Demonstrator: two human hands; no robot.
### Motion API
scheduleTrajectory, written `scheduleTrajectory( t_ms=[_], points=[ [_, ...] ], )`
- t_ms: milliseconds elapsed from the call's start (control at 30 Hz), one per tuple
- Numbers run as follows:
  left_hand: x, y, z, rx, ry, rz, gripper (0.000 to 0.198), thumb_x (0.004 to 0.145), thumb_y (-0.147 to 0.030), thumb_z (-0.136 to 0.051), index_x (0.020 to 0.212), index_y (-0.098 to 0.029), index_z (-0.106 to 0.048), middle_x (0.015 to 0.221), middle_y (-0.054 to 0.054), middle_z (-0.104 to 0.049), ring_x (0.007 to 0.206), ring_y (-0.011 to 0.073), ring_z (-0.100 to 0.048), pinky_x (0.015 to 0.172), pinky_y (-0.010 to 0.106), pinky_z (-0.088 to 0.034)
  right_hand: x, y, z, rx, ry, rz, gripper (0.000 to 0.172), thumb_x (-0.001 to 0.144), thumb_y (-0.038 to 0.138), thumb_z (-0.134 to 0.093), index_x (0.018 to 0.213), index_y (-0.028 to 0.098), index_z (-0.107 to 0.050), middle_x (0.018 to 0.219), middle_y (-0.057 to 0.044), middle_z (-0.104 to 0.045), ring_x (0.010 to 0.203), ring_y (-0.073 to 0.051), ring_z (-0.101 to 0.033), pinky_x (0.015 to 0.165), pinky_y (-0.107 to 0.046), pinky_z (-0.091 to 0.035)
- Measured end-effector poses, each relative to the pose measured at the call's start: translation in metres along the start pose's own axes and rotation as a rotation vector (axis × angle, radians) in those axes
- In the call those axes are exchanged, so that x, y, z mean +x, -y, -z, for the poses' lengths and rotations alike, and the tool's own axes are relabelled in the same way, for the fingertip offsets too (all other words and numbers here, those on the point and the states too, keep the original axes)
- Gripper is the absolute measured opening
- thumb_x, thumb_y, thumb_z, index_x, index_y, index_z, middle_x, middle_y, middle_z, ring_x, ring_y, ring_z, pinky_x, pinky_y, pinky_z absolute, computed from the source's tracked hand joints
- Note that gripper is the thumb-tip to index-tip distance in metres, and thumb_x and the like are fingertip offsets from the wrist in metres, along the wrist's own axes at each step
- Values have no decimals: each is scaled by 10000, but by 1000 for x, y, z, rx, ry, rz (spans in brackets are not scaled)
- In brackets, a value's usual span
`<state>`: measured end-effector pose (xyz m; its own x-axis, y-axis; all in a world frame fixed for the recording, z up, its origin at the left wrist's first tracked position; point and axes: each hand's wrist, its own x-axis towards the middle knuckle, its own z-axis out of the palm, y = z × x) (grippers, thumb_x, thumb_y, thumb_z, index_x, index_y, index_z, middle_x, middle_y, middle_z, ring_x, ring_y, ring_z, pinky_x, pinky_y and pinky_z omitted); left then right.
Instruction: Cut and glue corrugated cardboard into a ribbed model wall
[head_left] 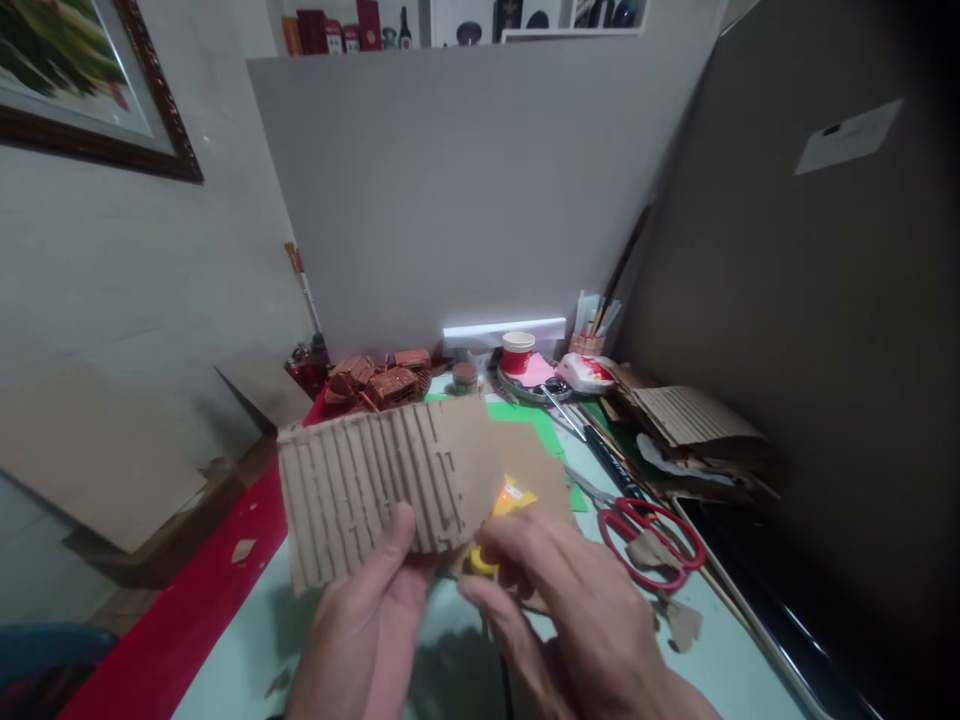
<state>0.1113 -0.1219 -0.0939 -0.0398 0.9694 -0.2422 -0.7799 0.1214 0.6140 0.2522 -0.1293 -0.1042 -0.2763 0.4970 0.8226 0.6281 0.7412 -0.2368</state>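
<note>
My left hand (375,620) grips the lower edge of a cardboard piece (360,490), its thumb on the ribbed face. The cardboard is tilted up toward me; its right part (472,450) is smooth and its left part shows bare corrugations. My right hand (555,590) is closed around a yellow glue gun (510,495), partly hidden by the fingers, just right of the cardboard. A dark cord (505,685) hangs below it. Behind lies a flat brown cardboard sheet (536,455) on green paper (559,440).
Red-handled scissors (694,535) lie at the right among cardboard scraps (682,625). Stacked cardboard (701,415) stands behind them. At the back are brown wrapped bundles (394,385), a red paper cup (517,355) on a tray and a brush holder (587,344). Grey panels rise behind and right.
</note>
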Motion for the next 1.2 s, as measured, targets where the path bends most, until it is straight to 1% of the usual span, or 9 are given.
scheduleTrajectory(
  t_ms=[133, 233, 400, 500, 700, 833, 933, 1033, 1200],
  points=[
    [-5, 5, -3, 106, -117, -61, 509, 883, -17, -619, 1358, -194, -576, 1037, 92, -788, 961, 213, -757, 858, 288, -618, 3, 2, -5, -100, 107, 10, 134, 950, 164, -485, 826, 192, -524, 677, -29, -515, 564, -153, -467, 496, -296, -326],
    [-6, 9, -6, 88, -136, -99, 497, 868, -5, -629, 1326, -198, -608, 1061, 84, -782, 1015, 211, -742, 917, 301, -589, 6, 0, -8, -179, 86, 54, 241, 919, 62, -402, 746, 199, -499, 642, -22, -470, 526, -144, -380, 491, -304, -277],
    [-5, 12, -4, 63, -117, -77, 443, 870, 9, -612, 1274, -170, -648, 1064, 96, -779, 1012, 220, -740, 930, 335, -583, 6, -2, -12, -373, 36, 168, 249, 871, 68, -464, 675, 221, -462, 574, -2, -406, 512, -161, -319, 488, -343, -216],
    [-6, 12, -3, 85, -130, -48, 500, 868, 18, -612, 1331, -170, -610, 1065, 110, -780, 972, 214, -752, 912, 326, -588, 5, -4, -12, -317, 27, 183, 261, 860, 93, -502, 668, 241, -407, 567, 16, -373, 503, -155, -320, 481, -346, -205],
    [-9, 13, -3, 95, -81, -81, 799, 816, 74, -627, 1475, -343, -449, 1291, 85, -714, 1035, 218, -741, 923, 346, -578, 9, -9, 5, -123, -156, -36, 250, 876, 36, -476, 752, 234, -389, 624, 43, -355, 515, -115, -351, 489, -291, -275],
    [-9, 12, 0, 81, -71, -19, 891, 767, 64, -665, 1495, -384, -412, 1316, 67, -707, 1081, 251, -724, 929, 353, -571, 14, -11, 12, -38, -96, -81, 132, 930, 66, -510, 923, 197, -504, 728, 2, -500, 619, -130, -468, 546, -262, -387],
    [-8, 11, 2, 20, -17, 9, 906, 729, 73, -660, 1498, -344, -423, 1283, 62, -729, 1124, 274, -702, 956, 345, -557, 15, -11, 10, 14, -45, -100, 169, 940, 75, -512, 1081, 165, -539, 866, -67, -591, 743, -172, -540, 614, -291, -462],
    [-9, 10, 5, -9, 9, 27, 928, 698, 90, -659, 1485, -352, -443, 1259, 28, -744, 1147, 265, -689, 983, 330, -541, 12, -9, 7, 57, -46, -126, 157, 933, 76, -508, 1051, 173, -543, 877, -72, -587, 769, -186, -554, 643, -311, -492],
    [-10, 9, 6, 44, -47, 27, 944, 692, 87, -685, 1493, -341, -427, 1239, 23, -751, 1158, 274, -683, 1013, 380, -536, 10, -7, 4, -2, -76, -117, 144, 923, 55, -459, 969, 175, -524, 803, -52, -558, 709, -172, -535, 611, -293, -484]
  ],
)
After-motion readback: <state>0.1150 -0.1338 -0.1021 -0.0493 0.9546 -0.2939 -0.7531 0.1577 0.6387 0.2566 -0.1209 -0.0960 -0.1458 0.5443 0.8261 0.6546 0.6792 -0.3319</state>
